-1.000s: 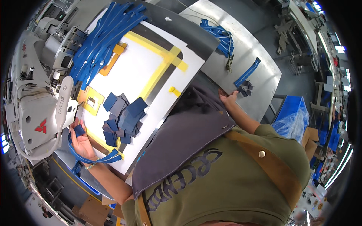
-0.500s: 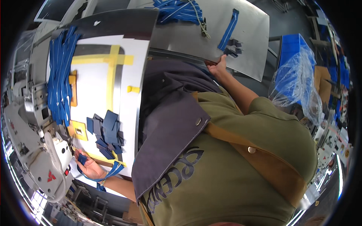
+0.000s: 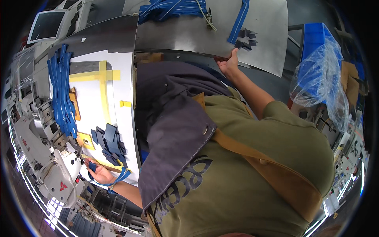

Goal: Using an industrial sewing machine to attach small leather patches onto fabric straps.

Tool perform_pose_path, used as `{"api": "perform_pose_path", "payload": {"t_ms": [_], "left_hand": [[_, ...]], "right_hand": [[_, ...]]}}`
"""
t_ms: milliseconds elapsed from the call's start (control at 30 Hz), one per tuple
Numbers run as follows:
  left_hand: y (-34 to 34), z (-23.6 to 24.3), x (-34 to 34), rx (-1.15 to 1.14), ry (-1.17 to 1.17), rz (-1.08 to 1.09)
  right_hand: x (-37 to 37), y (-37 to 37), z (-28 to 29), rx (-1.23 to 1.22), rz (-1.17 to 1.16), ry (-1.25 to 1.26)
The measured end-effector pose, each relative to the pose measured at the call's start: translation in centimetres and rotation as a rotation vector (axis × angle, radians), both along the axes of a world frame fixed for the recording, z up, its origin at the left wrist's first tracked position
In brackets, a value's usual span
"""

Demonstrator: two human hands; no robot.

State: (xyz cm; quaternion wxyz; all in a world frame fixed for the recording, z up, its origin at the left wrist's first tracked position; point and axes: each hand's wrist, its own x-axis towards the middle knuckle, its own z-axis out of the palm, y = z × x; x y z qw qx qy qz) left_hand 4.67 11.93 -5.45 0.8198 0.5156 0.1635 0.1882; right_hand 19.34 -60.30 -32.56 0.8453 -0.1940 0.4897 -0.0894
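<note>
At near left, the left hand (image 3: pixel 102 174) is pinching a blue patch (image 3: pixel 92 166) between thumb and fingers, beside the machine (image 3: pixel 55 179); a strip (image 3: pixel 124 174) is trailing past the wrist, near the pile (image 3: pixel 111 134). At right, the right hand (image 3: pixel 228 65) is resting at the near edge of the table (image 3: pixel 270 23), just beside dark pieces (image 3: pixel 247 34); the view is not showing whether it is gripping. Good handling would likely mean keeping the patch flat and the strip clear of the machine.

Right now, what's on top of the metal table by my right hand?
A bundle of blue strips, a cord, one separate strip and small dark pieces. The bundle hides what's beneath it.
</note>
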Motion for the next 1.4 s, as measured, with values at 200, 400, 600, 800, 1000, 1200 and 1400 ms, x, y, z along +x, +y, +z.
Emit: {"api": "perform_pose_path", "payload": {"t_ms": [200, 400, 600, 800, 1000, 1200, 1400], "left_hand": [[0.7, 0.2, -0.2, -0.034, -0.048, -0.022], [-1.0, -0.2, -0.2, 0.026, -0.046, 0.040], [-2.9, 0.2, 0.5, 0.125, -0.020, 0.110], [-3.3, 0.0, 0.3, 0.069, -0.036, 0.086], [-4.0, 0.2, 0.5, 0.157, 0.002, 0.121], [-4.1, 0.1, 0.5, 0.122, 0.012, 0.152], [-3.6, -0.3, -0.8, 0.126, -0.003, 0.132]], "right_hand": [[1.5, -0.2, -0.4, -0.004, 0.066, -0.004], [3.6, 2.1, -0.7, 0.048, 0.060, -0.037], [7.7, 5.9, 0.0, 0.181, 0.042, -0.066], [9.0, 9.1, -0.6, 0.168, 0.079, -0.022], [9.4, 9.0, -1.8, 0.267, 0.158, 0.090], [9.2, 6.5, -2.8, 0.610, 0.721, -0.091], [8.4, 7.2, 1.3, 0.298, 0.594, 0.122]]}}
